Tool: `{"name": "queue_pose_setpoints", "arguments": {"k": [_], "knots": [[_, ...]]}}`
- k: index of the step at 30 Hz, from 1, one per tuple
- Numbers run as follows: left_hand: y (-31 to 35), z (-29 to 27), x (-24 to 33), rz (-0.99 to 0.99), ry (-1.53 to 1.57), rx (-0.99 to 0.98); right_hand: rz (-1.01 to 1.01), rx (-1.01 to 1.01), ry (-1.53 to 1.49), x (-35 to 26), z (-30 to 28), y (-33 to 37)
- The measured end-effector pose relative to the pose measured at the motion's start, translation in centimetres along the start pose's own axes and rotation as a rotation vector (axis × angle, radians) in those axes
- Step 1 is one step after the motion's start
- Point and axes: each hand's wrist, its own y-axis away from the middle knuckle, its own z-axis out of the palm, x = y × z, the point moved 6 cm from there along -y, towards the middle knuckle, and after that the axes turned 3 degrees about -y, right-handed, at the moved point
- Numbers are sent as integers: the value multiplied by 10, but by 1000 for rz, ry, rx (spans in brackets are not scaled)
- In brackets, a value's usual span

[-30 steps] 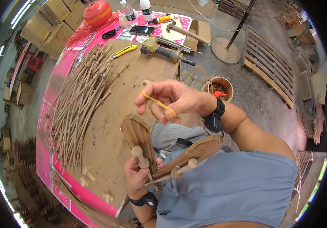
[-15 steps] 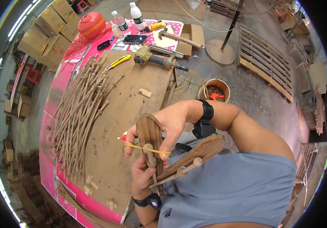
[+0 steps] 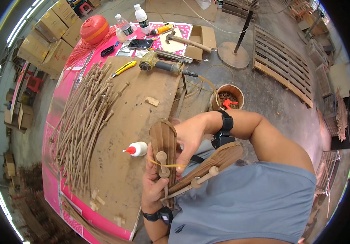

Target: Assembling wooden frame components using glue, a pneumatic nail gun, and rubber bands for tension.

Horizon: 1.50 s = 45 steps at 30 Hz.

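My left hand (image 3: 154,185) is closed around the lower end of an upright brown ribbed wooden blade (image 3: 163,136) and a thin turned rod with a knob (image 3: 162,156) lying along it. A yellow rubber band (image 3: 171,165) passes across the rod and blade. My right hand (image 3: 191,136) grips the band's right side near the thumb, its other fingers largely hidden behind the blade. A second wooden blade (image 3: 223,158) slants up to the right against my shirt, with another knobbed rod (image 3: 207,175) along it. The two blades meet in a V at my left hand.
A white glue bottle with a red cap (image 3: 138,149) lies left of the blade. Many knobbed rods (image 3: 87,126) are heaped on the board. Farther back are a yellow cutter (image 3: 124,69), a power tool (image 3: 165,65) and a hammer (image 3: 189,42). A bucket (image 3: 240,97) stands beyond my right forearm.
My right fingers have drawn in from the left to behind the blade, and the band's left end now sits close to the blade's edge. The glue bottle shows more fully.
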Motion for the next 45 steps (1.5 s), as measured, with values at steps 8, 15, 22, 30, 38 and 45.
{"name": "queue_pose_setpoints", "arguments": {"k": [8,15,22,30,38,45], "knots": [[6,7,-9,-110,83,-14,186,91,359,-25,-19,25],[6,2,-12,-137,96,28,251,111,812,-59,-21,28],[10,-8,-6,-49,93,42,189,152,393,-60,-35,51],[9,-9,0,-40,102,47,-238,398,-38,-25,-34,59],[5,-14,4,18,62,119,-511,389,-289,-30,-17,35],[5,-11,8,-1,44,167,-538,450,-269,-35,-15,35]]}}
